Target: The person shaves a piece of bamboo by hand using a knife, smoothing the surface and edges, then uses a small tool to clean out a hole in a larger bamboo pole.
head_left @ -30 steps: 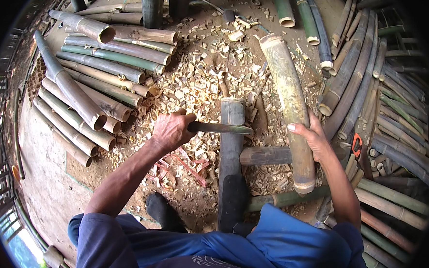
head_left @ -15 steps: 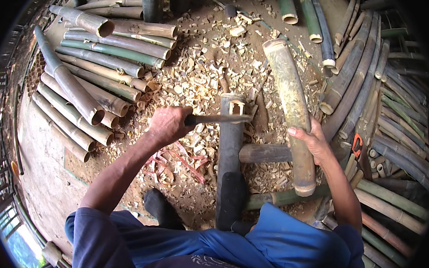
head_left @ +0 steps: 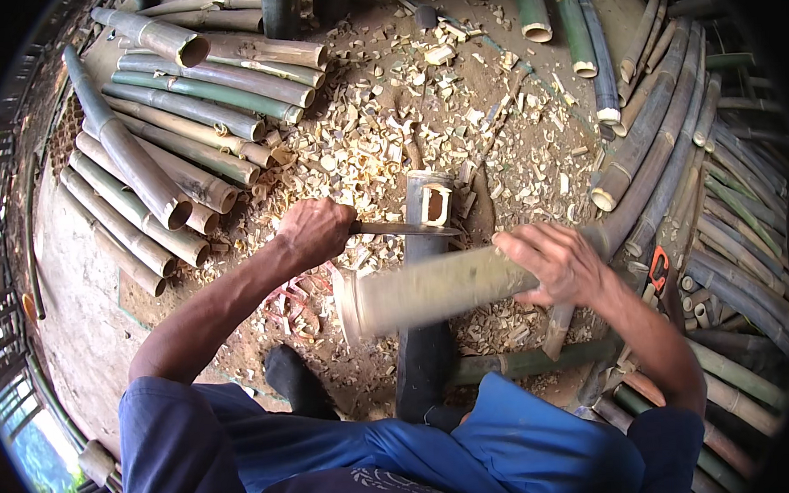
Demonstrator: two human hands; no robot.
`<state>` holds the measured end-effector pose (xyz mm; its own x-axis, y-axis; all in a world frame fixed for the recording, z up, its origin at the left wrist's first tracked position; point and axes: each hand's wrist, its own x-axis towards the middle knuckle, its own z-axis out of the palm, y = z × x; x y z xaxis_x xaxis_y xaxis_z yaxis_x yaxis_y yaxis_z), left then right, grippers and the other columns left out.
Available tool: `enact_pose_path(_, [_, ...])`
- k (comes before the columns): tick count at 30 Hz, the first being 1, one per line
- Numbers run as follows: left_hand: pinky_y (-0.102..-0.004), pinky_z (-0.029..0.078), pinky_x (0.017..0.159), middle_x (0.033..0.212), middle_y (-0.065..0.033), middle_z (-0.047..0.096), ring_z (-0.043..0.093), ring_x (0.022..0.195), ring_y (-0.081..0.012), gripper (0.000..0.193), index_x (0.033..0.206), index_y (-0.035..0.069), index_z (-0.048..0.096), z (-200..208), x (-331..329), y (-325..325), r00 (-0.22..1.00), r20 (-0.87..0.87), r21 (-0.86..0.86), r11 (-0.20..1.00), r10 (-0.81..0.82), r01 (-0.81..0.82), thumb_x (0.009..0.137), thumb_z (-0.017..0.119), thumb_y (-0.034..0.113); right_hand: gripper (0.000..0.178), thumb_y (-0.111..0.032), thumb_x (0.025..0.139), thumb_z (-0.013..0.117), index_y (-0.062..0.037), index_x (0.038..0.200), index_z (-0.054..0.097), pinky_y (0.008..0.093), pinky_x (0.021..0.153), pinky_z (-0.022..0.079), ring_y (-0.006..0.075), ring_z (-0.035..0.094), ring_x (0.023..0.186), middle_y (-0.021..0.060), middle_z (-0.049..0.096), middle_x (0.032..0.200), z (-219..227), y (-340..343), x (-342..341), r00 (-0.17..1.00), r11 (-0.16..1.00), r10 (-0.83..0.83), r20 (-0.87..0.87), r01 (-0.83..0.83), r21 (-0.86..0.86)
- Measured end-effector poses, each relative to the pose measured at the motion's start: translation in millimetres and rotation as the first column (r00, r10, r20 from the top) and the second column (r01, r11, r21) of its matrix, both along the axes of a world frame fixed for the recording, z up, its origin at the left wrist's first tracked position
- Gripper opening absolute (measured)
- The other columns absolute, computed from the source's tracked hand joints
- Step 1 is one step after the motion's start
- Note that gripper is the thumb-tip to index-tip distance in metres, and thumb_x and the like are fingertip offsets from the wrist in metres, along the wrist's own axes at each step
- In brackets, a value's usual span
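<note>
My left hand [head_left: 316, 229] is closed around the handle of a long narrow-bladed knife [head_left: 402, 229]. Its blade lies level across a dark bamboo pole [head_left: 420, 272], just below a squared hole [head_left: 436, 205] cut near the pole's far end. My right hand [head_left: 558, 260] grips a thick, pale bamboo section [head_left: 441, 286], thumb on the near side and fingers over the far side. That section lies sideways above the dark pole, smeared by motion, and hides part of it. My black-covered foot [head_left: 428, 370] rests on the pole's near part.
Wood chips [head_left: 368, 159] cover the ground. Cut bamboo poles [head_left: 199, 100] are stacked at the left, with more poles [head_left: 656, 134] along the right. An orange-handled tool [head_left: 658, 270] stands at the right, and a mallet-like tool [head_left: 425, 17] lies at the far side.
The thick bamboo section has swung from near upright at the right to sideways over the dark pole, my right hand turning with it. The knife has dropped slightly toward me, uncovering the hole.
</note>
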<state>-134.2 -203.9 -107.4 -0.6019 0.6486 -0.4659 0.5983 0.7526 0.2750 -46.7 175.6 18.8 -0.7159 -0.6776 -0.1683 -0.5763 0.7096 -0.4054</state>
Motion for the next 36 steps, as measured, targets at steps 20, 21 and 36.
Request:
enact_pose_path(20, [-0.0408, 0.049, 0.045, 0.069, -0.0086, 0.066, 0.06, 0.052, -0.019, 0.021, 0.096, 0.006, 0.061, -5.9, 2.8, 8.3, 0.998, -0.051, 0.027, 0.999, -0.03, 0.031, 0.107, 0.049, 0.02, 0.093, -0.043, 0.065, 0.094, -0.0027, 0.138, 0.051, 0.0443, 0.082, 0.061, 0.0276, 0.066, 0.097, 0.0141, 0.063, 0.109, -55.5, 22.4, -31.6, 0.895, 0.906, 0.417, -0.157, -0.396, 0.147])
enact_pose_path(21, [-0.0411, 0.048, 0.044, 0.069, -0.0089, 0.066, 0.059, 0.051, -0.0189, 0.021, 0.095, 0.006, 0.062, -4.1, 4.0, 8.8, 0.999, -0.045, 0.019, 1.0, -0.014, 0.015, 0.106, 0.052, 0.021, 0.095, -0.049, 0.067, 0.092, -0.0011, 0.138, 0.05, 0.0449, 0.08, 0.062, 0.0282, 0.066, 0.095, 0.0161, 0.063, 0.11, -54.0, 20.8, -37.9, 0.939, 0.921, 0.302, -0.165, -0.242, 0.306])
enact_pose_path(36, [-0.0403, 0.056, 0.051, 0.093, -0.0169, 0.068, 0.067, 0.065, -0.0233, 0.015, 0.115, 0.002, 0.057, -9.0, 6.0, 4.6, 1.0, 0.019, -0.1, 0.995, 0.008, -0.006, 0.106, 0.05, 0.012, 0.085, -0.04, 0.065, 0.093, -0.006, 0.133, 0.054, 0.0374, 0.077, 0.058, 0.0217, 0.066, 0.089, 0.0076, 0.061, 0.1, -20.5, -14.4, -20.2, 0.915, 0.915, 0.397, -0.069, -0.389, 0.107])
